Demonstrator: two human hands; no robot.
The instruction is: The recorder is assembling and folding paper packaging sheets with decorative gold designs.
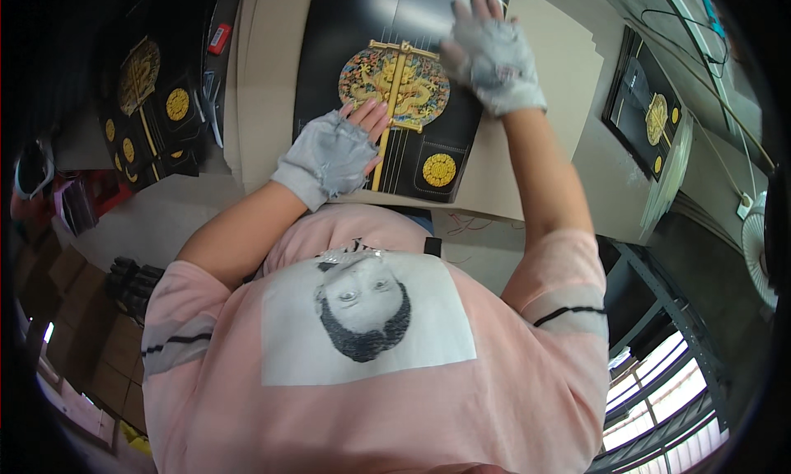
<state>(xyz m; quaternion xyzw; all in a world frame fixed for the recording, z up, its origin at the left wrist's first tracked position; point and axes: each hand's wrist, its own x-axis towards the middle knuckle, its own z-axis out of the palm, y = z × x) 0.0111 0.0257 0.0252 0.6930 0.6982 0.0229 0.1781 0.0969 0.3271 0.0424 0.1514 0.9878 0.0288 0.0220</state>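
Note:
A black printed sheet (329, 29) with a round, colourful dragon emblem and gold bars lies on a stack of beige boards. Over its lower left part rests my left hand (329, 154) in a grey fingerless glove, fingers stretched flat beside the emblem and holding nothing. My right hand (493, 58), gloved the same way, is at the sheet's upper right edge. Motion smears its fingers, and a whitish blur at the fingertips is too unclear to name.
Beige boards (560, 79) spread under the sheet. More black-and-gold printed pieces (177, 62) lie at left, with a small red object (219, 39) by them. Another black printed sheet (647, 103) tops a stack at right. A white fan (756, 247) stands at far right, near hanging cables.

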